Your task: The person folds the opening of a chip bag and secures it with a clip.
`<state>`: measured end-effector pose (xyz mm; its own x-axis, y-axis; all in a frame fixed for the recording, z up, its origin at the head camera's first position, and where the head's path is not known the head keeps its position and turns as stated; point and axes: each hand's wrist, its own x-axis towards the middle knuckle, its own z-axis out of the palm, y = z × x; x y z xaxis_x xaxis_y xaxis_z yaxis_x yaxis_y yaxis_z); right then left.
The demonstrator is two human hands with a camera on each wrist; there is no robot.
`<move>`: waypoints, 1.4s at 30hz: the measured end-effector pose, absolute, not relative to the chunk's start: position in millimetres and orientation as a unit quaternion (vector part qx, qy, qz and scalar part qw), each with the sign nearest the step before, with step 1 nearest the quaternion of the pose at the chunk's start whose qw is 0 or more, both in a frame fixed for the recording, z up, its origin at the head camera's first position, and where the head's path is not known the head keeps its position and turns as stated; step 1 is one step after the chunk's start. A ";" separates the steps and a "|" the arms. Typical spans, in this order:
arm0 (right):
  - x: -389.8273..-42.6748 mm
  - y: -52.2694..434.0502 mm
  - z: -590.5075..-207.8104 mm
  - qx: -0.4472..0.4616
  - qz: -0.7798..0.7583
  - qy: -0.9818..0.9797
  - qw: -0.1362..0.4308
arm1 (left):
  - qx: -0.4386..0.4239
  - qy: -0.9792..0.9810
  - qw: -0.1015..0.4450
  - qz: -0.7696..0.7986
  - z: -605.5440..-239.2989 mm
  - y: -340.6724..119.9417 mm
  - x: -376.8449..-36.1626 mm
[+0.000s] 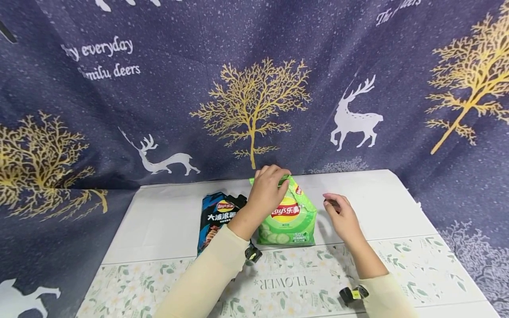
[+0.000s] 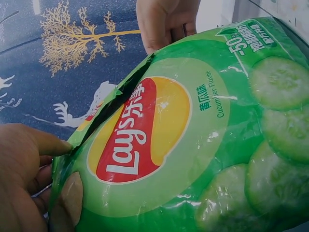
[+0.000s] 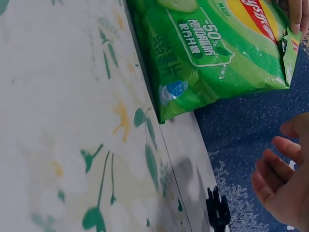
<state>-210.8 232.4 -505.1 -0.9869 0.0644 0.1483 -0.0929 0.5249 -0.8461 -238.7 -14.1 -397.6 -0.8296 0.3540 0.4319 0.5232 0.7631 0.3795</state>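
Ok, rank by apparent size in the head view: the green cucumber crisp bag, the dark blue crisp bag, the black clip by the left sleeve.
1. Green cucumber crisp bag
2. Dark blue crisp bag, partly hidden by the forearm
3. Black clip

Chip bag [image 1: 288,218]: bright green, red-and-yellow round logo with white lettering, pale green cucumber slices printed low, white "-50%" text. Second bag [image 1: 214,218]: dark blue-black, same red-yellow logo, white characters. Table [image 1: 381,198]: plain white at rear; front strip white with green leaves, pale flowers, grey "FLOWER" lettering. Backdrop cloth [image 1: 159,101]: navy, white speckles, gold trees, white deer, white script. Sleeves [image 1: 207,278]: cream. Wrist clips [image 1: 353,294]: black, one with yellow spot.
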 end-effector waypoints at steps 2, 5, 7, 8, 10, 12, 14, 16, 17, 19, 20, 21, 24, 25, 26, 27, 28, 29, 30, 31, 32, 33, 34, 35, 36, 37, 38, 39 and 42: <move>-209.3 233.5 -505.4 0.008 0.477 -0.875 0.079 | -0.238 -0.924 0.170 -0.248 -397.8 -14.2 -238.7; -207.2 235.9 -505.4 0.002 0.459 -0.885 0.073 | -0.239 -0.923 0.171 -0.248 -398.5 -14.5 -239.0; -206.0 237.9 -505.1 0.001 0.447 -0.892 0.065 | -0.240 -0.923 0.174 -0.246 -398.9 -14.7 -239.3; -205.6 238.8 -505.0 0.000 0.442 -0.895 0.060 | -0.240 -0.923 0.175 -0.246 -399.2 -14.7 -239.5; -204.7 240.7 -505.1 -0.002 0.429 -0.902 0.050 | -0.239 -0.922 0.177 -0.247 -400.0 -14.7 -239.9; -204.3 242.5 -505.8 -0.004 0.416 -0.909 0.041 | -0.239 -0.922 0.177 -0.248 -400.3 -14.7 -239.8; -203.5 244.0 -506.6 -0.010 0.404 -0.914 0.032 | -0.239 -0.922 0.175 -0.251 -400.6 -14.6 -239.3; -202.4 245.2 -507.6 -0.015 0.393 -0.919 0.025 | -0.239 -0.921 0.173 -0.254 -400.5 -14.6 -238.6; -202.0 246.0 -508.3 -0.016 0.388 -0.921 0.023 | -0.239 -0.921 0.172 -0.254 -400.4 -14.6 -238.2; -200.9 247.3 -509.6 -0.016 0.379 -0.925 0.018 | -0.239 -0.921 0.171 -0.255 -400.2 -14.6 -237.5; -200.4 247.9 -510.2 -0.015 0.373 -0.927 0.016 | -0.239 -0.921 0.171 -0.255 -400.2 -14.7 -237.3; -200.0 248.3 -510.9 -0.013 0.367 -0.930 0.013 | -0.239 -0.921 0.172 -0.255 -400.0 -14.7 -236.9; -199.2 249.2 -512.0 -0.005 0.348 -0.937 0.007 | -0.238 -0.921 0.174 -0.254 -400.3 -14.8 -236.8; -199.0 249.1 -512.2 -0.003 0.342 -0.940 0.004 | -0.239 -0.921 0.175 -0.253 -400.4 -14.7 -236.9; -199.0 249.2 -512.5 -0.002 0.337 -0.942 0.003 | -0.239 -0.921 0.175 -0.254 -400.5 -14.7 -237.0; -199.0 249.1 -512.6 -0.001 0.332 -0.943 0.001 | -0.239 -0.920 0.176 -0.255 -400.5 -14.6 -236.9; -199.0 248.8 -512.7 0.000 0.328 -0.945 -0.001 | -0.240 -0.920 0.176 -0.256 -400.6 -14.5 -237.0; -198.9 248.5 -512.8 0.002 0.321 -0.947 -0.003 | -0.240 -0.920 0.176 -0.257 -400.6 -14.4 -236.9; -199.2 248.3 -513.4 0.003 0.314 -0.949 -0.004 | -0.240 -0.919 0.176 -0.257 -400.6 -14.3 -236.9; -199.4 247.9 -513.8 0.004 0.307 -0.952 -0.004 | -0.240 -0.919 0.176 -0.257 -400.8 -14.2 -236.9; -199.6 247.5 -514.3 0.005 0.301 -0.954 -0.005 | -0.239 -0.919 0.175 -0.259 -400.8 -14.1 -236.9; -199.5 246.8 -514.4 0.006 0.294 -0.956 -0.005 | -0.240 -0.919 0.175 -0.261 -400.8 -14.0 -236.9; -199.5 246.3 -514.8 0.009 0.287 -0.958 -0.003 | -0.239 -0.919 0.176 -0.261 -401.0 -14.1 -236.9; -199.5 245.9 -515.3 0.010 0.282 -0.959 -0.002 | -0.239 -0.919 0.176 -0.261 -401.1 -14.2 -236.8; -199.5 245.4 -515.8 0.009 0.278 -0.960 0.000 | -0.239 -0.918 0.176 -0.262 -401.2 -14.3 -236.8; -199.2 244.7 -515.9 0.010 0.274 -0.962 0.001 | -0.240 -0.918 0.176 -0.262 -401.2 -14.4 -236.7; -198.8 244.0 -516.0 0.011 0.270 -0.963 0.003 | -0.241 -0.918 0.176 -0.263 -401.2 -14.5 -236.7; -198.3 243.3 -516.0 0.012 0.264 -0.964 0.005 | -0.241 -0.918 0.176 -0.262 -401.3 -14.6 -236.7; -197.1 241.4 -516.4 0.016 0.247 -0.969 0.010 | -0.241 -0.919 0.176 -0.257 -401.5 -15.0 -236.9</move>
